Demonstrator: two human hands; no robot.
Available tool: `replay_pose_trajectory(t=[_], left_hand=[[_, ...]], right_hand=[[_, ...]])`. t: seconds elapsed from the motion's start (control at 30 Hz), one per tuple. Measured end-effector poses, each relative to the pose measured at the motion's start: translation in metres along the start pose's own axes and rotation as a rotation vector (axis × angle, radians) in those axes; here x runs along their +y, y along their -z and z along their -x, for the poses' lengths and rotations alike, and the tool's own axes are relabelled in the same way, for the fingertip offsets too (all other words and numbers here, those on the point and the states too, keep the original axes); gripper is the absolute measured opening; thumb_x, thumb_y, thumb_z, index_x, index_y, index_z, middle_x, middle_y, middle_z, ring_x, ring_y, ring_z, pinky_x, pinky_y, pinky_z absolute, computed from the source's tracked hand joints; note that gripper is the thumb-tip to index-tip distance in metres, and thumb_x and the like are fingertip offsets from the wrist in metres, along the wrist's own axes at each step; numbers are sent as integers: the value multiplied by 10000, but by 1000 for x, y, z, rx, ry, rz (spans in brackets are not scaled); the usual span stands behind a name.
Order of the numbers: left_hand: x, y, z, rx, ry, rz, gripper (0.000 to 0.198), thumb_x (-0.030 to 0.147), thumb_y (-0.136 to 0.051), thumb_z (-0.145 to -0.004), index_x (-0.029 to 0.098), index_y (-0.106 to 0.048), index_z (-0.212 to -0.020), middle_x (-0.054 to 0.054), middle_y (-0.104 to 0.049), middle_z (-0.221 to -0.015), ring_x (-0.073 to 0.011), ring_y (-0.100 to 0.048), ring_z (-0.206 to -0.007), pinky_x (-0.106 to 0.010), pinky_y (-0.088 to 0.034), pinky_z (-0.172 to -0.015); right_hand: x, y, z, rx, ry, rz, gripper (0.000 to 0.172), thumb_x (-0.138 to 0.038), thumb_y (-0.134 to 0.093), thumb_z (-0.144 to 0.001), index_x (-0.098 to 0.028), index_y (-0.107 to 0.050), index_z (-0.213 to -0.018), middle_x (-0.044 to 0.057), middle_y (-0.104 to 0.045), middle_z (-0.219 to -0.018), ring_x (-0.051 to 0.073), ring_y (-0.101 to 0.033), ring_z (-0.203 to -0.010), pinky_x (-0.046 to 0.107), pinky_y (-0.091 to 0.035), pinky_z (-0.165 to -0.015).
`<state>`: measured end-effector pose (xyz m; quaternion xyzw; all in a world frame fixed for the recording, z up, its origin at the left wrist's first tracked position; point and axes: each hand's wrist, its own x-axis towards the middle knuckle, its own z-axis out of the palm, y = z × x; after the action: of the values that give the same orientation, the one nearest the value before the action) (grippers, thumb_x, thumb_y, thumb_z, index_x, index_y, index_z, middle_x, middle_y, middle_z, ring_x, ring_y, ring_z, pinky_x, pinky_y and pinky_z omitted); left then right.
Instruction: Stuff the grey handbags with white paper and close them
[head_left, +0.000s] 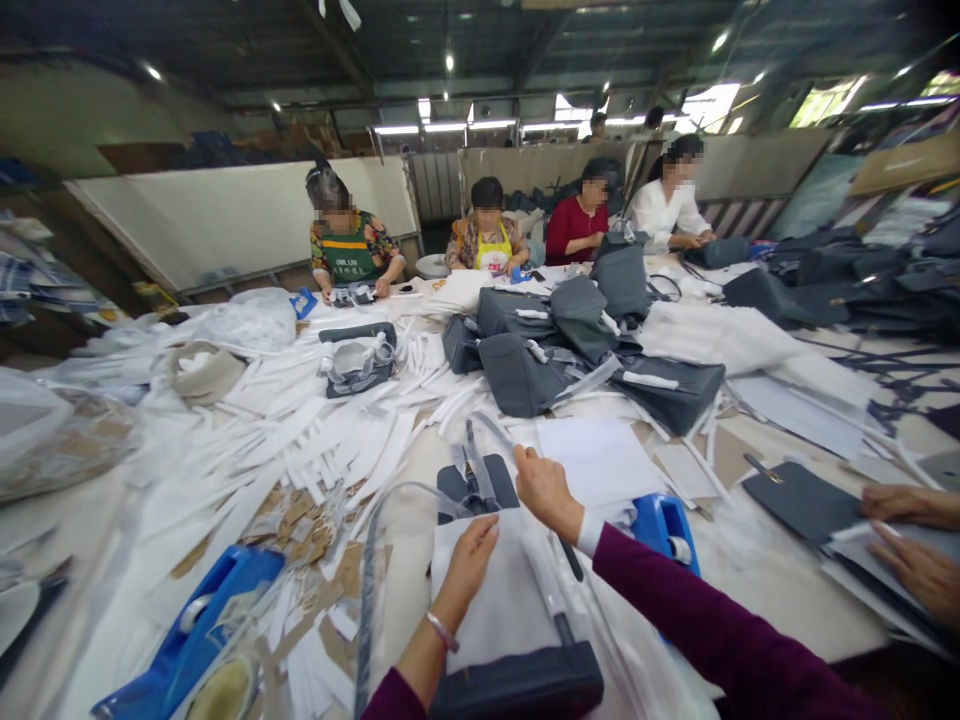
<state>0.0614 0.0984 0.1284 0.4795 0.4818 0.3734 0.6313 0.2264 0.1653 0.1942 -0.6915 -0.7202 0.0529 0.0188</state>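
Note:
A dark grey bag (517, 680) lies in front of me, wrapped in white paper (499, 610). My left hand (469, 565) lies on that paper with its fingers flat and stretched out. My right hand (546, 492) is further out at the bag's top, fingers curled around a clear plastic strip (491, 430) that rises from the bag's far end (472, 485). Both my sleeves are maroon.
Blue tape dispensers stand at the near left (199, 630) and just right of my arm (664, 525). White paper strips (330, 440) litter the table. Grey bags (570, 350) are piled mid-table. Another person's hands (911, 540) work at the right; several people sit at the far side.

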Motion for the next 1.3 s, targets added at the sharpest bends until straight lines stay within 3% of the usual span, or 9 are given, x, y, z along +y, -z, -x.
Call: replay_pose_trajectory(t=[0.17, 0.33, 0.5, 0.7, 0.77, 0.9, 1.07, 1.17, 1.3], left_hand=[[34, -39, 28, -54, 235, 641, 324, 425, -649, -789, 130, -682, -922, -102, -689, -918, -170, -628, -794, -298, -478, -750], [20, -48, 39, 101, 279, 607, 356, 166, -769, -587, 135, -657, -924, -22, -661, -690, -126, -588, -589, -226, -438, -579], [39, -26, 39, 101, 229, 527, 398, 174, -725, -655, 127, -621, -1036, -124, -707, -954, -234, -676, -818, -353, -518, -760], [69, -19, 42, 127, 19, 539, 375, 211, -682, -747, 107, -593, -1097, -165, -670, -1126, -267, -656, -1003, -431, -461, -957], [72, -24, 46, 125, -16, 537, 367, 221, -688, -747, 104, -598, -1084, -163, -675, -1119, -262, -656, -1005, -419, -465, -953], [78, -32, 56, 154, -10, 491, 364, 270, -710, -734, 109, -600, -1041, -135, -721, -967, -242, -686, -894, -392, -510, -862], [90, -29, 66, 236, 2, 396, 416, 349, -736, -697, 126, -587, -1015, -68, -717, -768, -184, -677, -690, -310, -539, -675], [93, -22, 70, 287, 12, 369, 413, 349, -759, -664, 137, -587, -975, -31, -694, -747, -149, -653, -624, -271, -534, -609], [91, -9, 71, 280, 40, 394, 351, 283, -772, -648, 140, -597, -917, -3, -664, -760, -117, -622, -601, -263, -544, -590]], right_hand=[[-28, -1, 82, -52, 52, -111, 209, -102, -346, -893, -180, -496, -1016, 92, -595, -976, 196, -637, -721, 283, -420, -587], [-22, -11, 112, -113, 160, -608, 290, -83, -541, -742, -157, -543, -1022, 74, -564, -1018, 164, -602, -799, 270, -468, -681], [17, 7, 121, -130, 54, -1303, 214, -266, -560, -790, -166, -638, -962, 23, -609, -854, 103, -557, -627, 227, -462, -562], [20, -8, 166, -685, -173, -1616, 486, -564, -506, -826, -104, -640, -909, 33, -634, -608, 74, -473, -396, 183, -351, -378], [10, -23, 164, -735, -297, -1725, 516, -594, -463, -847, -107, -601, -946, 48, -657, -624, 80, -494, -391, 184, -371, -378], [-3, -38, 129, -699, -500, -1865, 364, -449, -423, -916, -116, -566, -879, 28, -641, -604, 66, -503, -389, 166, -386, -387], [-17, -29, 96, -577, -437, -1756, 180, -278, -566, -817, -128, -559, -717, -27, -562, -510, 51, -467, -361, 157, -387, -374], [-31, -21, 94, -487, -335, -1675, 145, -233, -635, -721, -159, -519, -674, -60, -510, -435, 74, -457, -343, 175, -389, -354], [-40, -6, 97, -219, 10, -1369, 32, -187, -567, -737, -172, -591, -751, -62, -520, -476, 96, -478, -366, 203, -401, -388]])
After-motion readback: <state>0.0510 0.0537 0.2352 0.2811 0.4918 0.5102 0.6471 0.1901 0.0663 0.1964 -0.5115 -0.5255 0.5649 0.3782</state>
